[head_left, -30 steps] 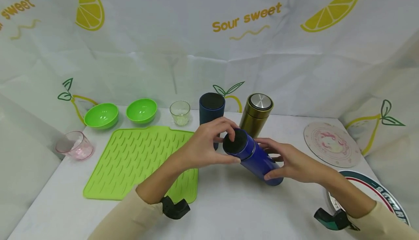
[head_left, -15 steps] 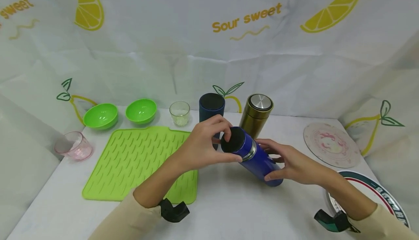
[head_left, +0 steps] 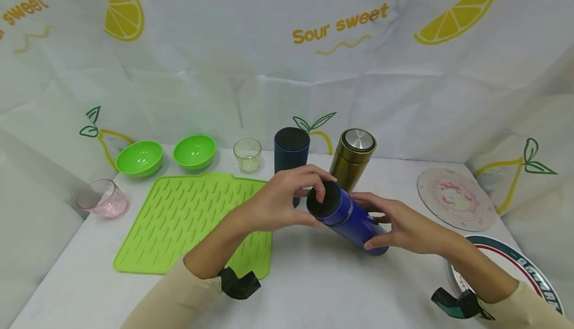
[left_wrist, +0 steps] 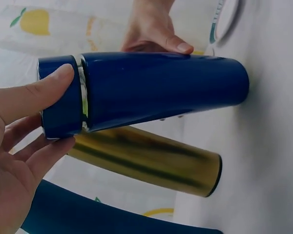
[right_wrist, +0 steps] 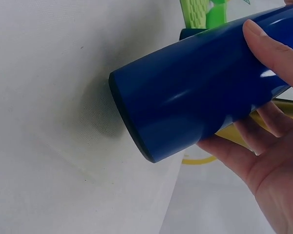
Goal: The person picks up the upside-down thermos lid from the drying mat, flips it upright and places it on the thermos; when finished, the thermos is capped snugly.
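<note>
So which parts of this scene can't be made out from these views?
- Blue flask: its contents, all views; lid is on.
- Plate: cut off by the head view's lower right edge, partly behind the right hand's sleeve.
- Dark blue cup: lower part hidden behind the left hand, head view.

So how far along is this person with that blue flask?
Done so far: the blue flask is off the table, tilted, with the right hand round its body. In hand: the left hand grips the cap, and a thin silver ring shows between cap and body. Left: the cap is not off yet. The gold flask behind stands capped and untouched.
</note>
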Demonstrator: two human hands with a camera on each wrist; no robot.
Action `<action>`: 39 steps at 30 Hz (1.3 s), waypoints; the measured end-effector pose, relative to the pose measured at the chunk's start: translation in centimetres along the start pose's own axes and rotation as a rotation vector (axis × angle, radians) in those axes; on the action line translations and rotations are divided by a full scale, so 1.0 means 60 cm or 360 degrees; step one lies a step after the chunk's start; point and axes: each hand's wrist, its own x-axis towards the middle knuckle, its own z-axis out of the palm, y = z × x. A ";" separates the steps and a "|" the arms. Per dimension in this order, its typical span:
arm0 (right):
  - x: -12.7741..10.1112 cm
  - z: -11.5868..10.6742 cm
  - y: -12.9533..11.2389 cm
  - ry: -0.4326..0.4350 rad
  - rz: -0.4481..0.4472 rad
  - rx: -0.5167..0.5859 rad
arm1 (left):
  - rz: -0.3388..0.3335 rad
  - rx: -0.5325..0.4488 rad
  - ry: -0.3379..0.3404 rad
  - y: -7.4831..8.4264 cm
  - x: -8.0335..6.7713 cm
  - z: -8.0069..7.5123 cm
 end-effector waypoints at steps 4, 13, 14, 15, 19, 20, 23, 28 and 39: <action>-0.001 0.000 -0.001 0.0008 -0.0013 -0.0010 | 0.0058 0.0103 -0.0024 0.005 -0.002 -0.002; -0.004 -0.001 -0.002 0.0012 -0.0018 -0.0015 | 0.0021 0.0260 0.0089 0.023 0.002 0.008; -0.004 -0.001 -0.002 0.0010 -0.0019 -0.0014 | 0.0058 0.0243 0.0064 0.022 0.002 0.005; -0.004 -0.001 -0.002 0.0008 -0.0020 -0.0014 | 0.0094 0.0231 0.0034 0.021 0.003 0.003; -0.005 -0.001 -0.001 0.0008 -0.0035 -0.0029 | 0.0184 0.0203 -0.0085 0.018 0.002 -0.006; -0.005 -0.002 -0.001 0.0008 -0.0039 -0.0033 | 0.0182 0.0220 -0.0093 0.018 0.001 -0.006; -0.005 -0.001 -0.001 0.0010 -0.0046 -0.0036 | 0.0100 0.0328 -0.0011 0.021 0.000 -0.002; -0.004 -0.001 -0.002 0.0001 -0.0045 -0.0028 | -0.0038 0.0390 0.0098 0.030 0.003 0.004; -0.002 0.000 -0.003 -0.0015 -0.0045 -0.0016 | 0.0037 0.0479 -0.0154 0.037 0.003 -0.011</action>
